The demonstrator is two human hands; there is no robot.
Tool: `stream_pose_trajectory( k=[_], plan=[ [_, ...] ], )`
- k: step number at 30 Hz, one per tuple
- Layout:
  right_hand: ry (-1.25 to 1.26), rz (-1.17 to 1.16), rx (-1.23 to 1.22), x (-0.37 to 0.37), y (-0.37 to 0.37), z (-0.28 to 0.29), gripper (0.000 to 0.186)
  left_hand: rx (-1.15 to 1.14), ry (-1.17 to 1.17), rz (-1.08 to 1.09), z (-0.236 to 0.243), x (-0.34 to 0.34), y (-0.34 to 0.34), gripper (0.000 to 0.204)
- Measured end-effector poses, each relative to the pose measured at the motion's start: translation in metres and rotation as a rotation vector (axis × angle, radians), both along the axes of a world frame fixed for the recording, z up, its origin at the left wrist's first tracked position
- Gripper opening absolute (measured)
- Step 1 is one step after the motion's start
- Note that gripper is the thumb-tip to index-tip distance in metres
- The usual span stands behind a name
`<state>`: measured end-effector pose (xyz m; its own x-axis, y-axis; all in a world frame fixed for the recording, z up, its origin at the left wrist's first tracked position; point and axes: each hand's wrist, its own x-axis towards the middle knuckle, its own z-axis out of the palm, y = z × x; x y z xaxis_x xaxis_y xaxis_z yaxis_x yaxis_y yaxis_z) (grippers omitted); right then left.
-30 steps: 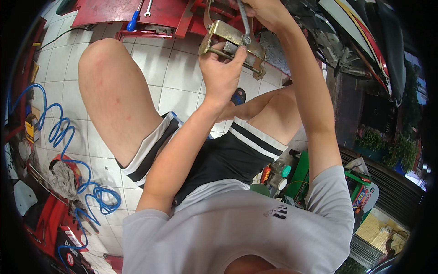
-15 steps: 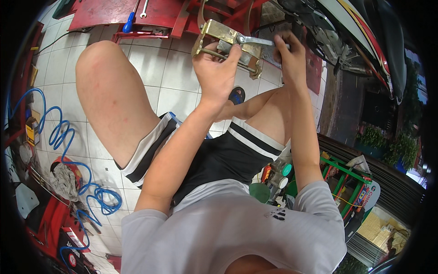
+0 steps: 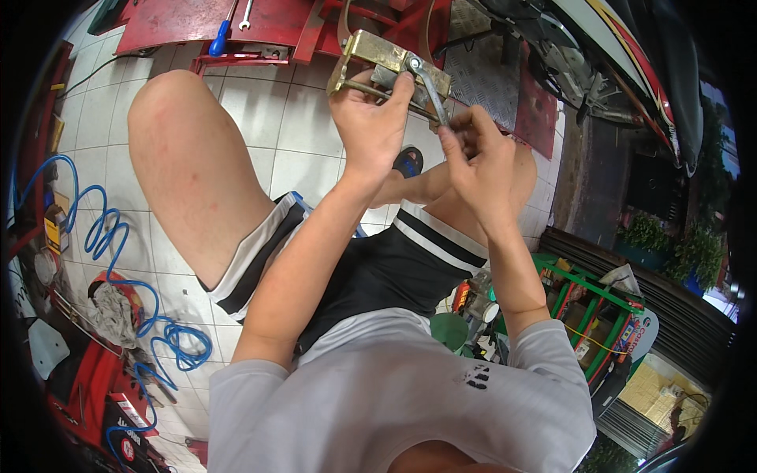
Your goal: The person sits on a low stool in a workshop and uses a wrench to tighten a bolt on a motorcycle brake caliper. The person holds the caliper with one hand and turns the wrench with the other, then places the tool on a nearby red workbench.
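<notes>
My left hand (image 3: 369, 118) is closed around a brass-coloured metal bracket (image 3: 380, 52) with a long bolt along its near side, held up in front of my knees. The left thumb presses close to the head of a silver wrench (image 3: 431, 91), which sits over a fastener on the bracket's top face. My right hand (image 3: 475, 150) pinches the wrench's other end between thumb and fingers. From the fastener the handle slants toward me and to the right. Part of the bracket is hidden behind my left fingers.
A red metal stand (image 3: 169, 25) at the far side bears a blue-handled screwdriver (image 3: 220, 38) and another wrench (image 3: 246, 16). A motorcycle (image 3: 583, 71) stands at the far right. A coiled blue hose (image 3: 185, 347) lies on the tiles at left. A green metal rack (image 3: 587, 296) is at right.
My right hand has come toward me and to the left, swinging the wrench handle from nearly level to a steep slant. The left hand and bracket have barely shifted.
</notes>
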<state>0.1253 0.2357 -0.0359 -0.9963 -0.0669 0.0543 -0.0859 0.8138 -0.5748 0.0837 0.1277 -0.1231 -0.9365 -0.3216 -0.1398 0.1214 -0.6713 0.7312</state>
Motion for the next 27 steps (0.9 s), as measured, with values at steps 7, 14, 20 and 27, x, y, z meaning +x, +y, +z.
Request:
stream_pose_trajectory(
  k=[7,14,20,27],
  plan=[
    [-0.140,0.402,-0.089,0.001,-0.023,0.019,0.034,0.034,-0.005,-0.068,-0.002,0.002,-0.004,0.008],
    [-0.098,0.628,0.016,-0.018,-0.022,0.030,0.038,0.155,-0.023,-0.099,-0.002,0.008,-0.002,0.008],
    [0.138,0.779,0.154,-0.044,-0.043,0.030,0.035,-0.038,0.102,-0.017,-0.011,0.010,0.000,0.015],
    [0.390,0.670,0.239,-0.034,-0.037,0.021,0.021,0.012,-0.026,-0.050,0.003,0.011,0.000,0.010]
  ],
)
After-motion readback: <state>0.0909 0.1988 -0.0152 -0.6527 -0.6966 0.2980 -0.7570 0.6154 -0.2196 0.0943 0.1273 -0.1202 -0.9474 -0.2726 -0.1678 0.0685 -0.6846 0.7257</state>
